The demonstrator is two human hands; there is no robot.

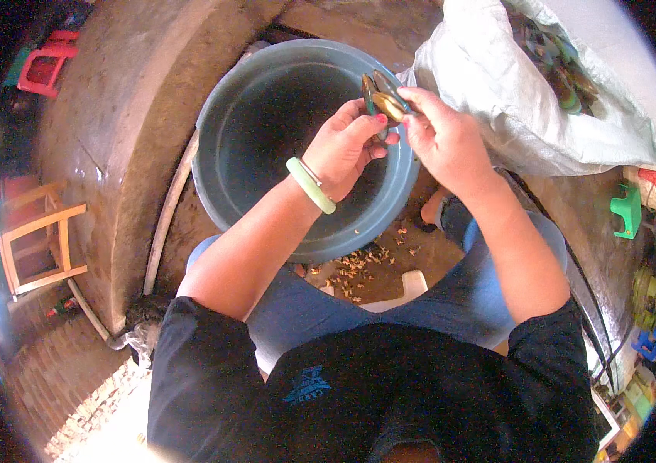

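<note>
Over the right side of a large blue-grey tub (212, 181), my two hands meet around a small cluster of green-brown mussels (390, 106). My left hand (347, 147), with a pale green bangle (311, 186) at its wrist, is closed on the cluster from the left and below. The fingertips of my right hand (445, 139) pinch the same cluster from the right. How the fingers divide the shells between them is partly hidden. More mussels (563, 65) show in the mouth of a white woven sack (475, 77) at the upper right.
The tub's interior is dark. Small brownish scraps (359, 270) litter the floor between my feet. A low concrete wall (150, 116) runs along the left, with a wooden stool (46, 239) beyond it. A green stool (627, 211) stands at the right, near black hoses (586, 289).
</note>
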